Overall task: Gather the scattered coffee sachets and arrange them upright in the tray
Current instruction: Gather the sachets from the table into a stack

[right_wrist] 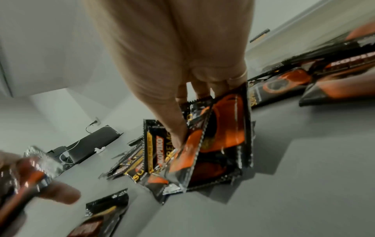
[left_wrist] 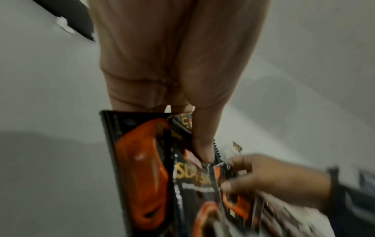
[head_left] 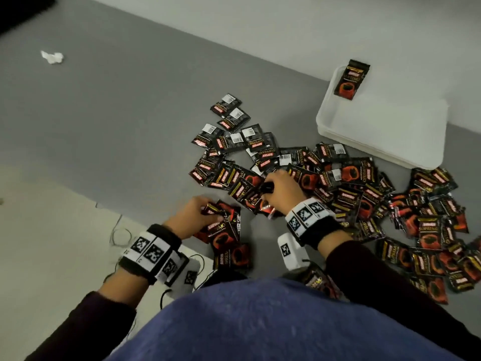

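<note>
Many black-and-orange coffee sachets [head_left: 346, 175] lie scattered across the grey floor. A white tray [head_left: 390, 142] sits at the far right with one sachet [head_left: 351, 79] leaning upright against its far rim. My left hand [head_left: 197, 212] grips a small bunch of sachets [head_left: 223, 225] near my knees; in the left wrist view its thumb [left_wrist: 202, 144] pinches that bunch of sachets [left_wrist: 142, 168]. My right hand [head_left: 281, 188] pinches a few sachets [right_wrist: 219, 136] at the pile's near edge, fingers curled round them.
A crumpled white tissue [head_left: 52, 57] lies on the floor at far left. Thin cables [head_left: 119, 235] and white marker blocks [head_left: 291, 251] lie by my wrists. More sachets [head_left: 426, 246] spread to the right, and my blue-covered lap [head_left: 273, 321] fills the bottom.
</note>
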`<act>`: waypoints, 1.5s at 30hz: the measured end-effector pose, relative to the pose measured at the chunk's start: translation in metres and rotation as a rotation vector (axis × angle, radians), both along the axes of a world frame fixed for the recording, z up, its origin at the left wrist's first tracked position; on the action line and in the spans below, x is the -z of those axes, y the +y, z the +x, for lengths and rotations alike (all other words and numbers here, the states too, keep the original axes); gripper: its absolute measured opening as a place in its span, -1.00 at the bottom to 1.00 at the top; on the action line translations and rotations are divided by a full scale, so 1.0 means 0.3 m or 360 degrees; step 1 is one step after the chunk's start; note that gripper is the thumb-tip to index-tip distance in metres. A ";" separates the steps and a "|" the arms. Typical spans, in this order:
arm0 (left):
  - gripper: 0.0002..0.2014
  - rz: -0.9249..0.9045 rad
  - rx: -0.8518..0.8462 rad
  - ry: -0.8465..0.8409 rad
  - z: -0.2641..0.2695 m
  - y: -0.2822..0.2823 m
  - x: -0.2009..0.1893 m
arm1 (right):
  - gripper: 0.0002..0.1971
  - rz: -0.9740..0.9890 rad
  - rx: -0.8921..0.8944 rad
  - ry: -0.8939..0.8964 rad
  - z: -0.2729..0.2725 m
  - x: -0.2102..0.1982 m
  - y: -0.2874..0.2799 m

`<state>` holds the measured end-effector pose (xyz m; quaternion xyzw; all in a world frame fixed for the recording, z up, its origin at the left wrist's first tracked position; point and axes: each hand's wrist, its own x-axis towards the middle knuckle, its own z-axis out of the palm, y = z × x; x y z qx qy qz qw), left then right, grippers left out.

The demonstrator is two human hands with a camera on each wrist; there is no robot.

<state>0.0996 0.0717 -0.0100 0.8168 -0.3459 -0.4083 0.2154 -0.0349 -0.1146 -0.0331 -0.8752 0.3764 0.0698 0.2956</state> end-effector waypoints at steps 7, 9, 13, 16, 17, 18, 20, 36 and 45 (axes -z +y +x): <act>-0.49 0.0058 0.0359 -0.0737 -0.103 -0.084 0.105 | -0.75 0.0013 0.0152 -0.0227 -0.061 -0.038 -0.080; -0.49 0.0026 0.0307 -0.0837 -0.107 -0.095 0.114 | -0.81 0.0072 0.0177 -0.0364 -0.101 -0.086 -0.105; -0.48 0.0045 0.0235 -0.0842 -0.101 -0.121 0.115 | -0.74 0.0319 -0.0214 -0.0354 -0.184 -0.205 -0.083; -0.48 0.0085 0.0221 -0.0746 -0.067 -0.131 0.094 | -0.73 0.0530 -0.0814 -0.0149 -0.177 -0.233 0.043; -0.50 0.0050 0.0142 -0.0647 -0.053 -0.128 0.081 | -0.72 0.0591 -0.0951 -0.0125 -0.163 -0.219 0.095; -0.52 -0.0018 0.0015 -0.0529 -0.038 -0.122 0.064 | -0.70 0.0638 -0.1033 -0.0116 -0.146 -0.198 0.143; -0.54 -0.0188 -0.0252 -0.0391 0.002 -0.099 0.027 | -0.61 0.0676 -0.1084 -0.0081 -0.107 -0.141 0.211; -0.62 -0.0381 -0.0262 -0.0236 0.092 -0.056 -0.029 | -0.67 0.0333 -0.0565 -0.0019 -0.139 0.003 0.190; -0.50 -0.0209 0.0168 -0.0355 -0.072 -0.246 0.046 | -0.64 0.0418 0.0456 -0.0331 -0.314 0.000 -0.015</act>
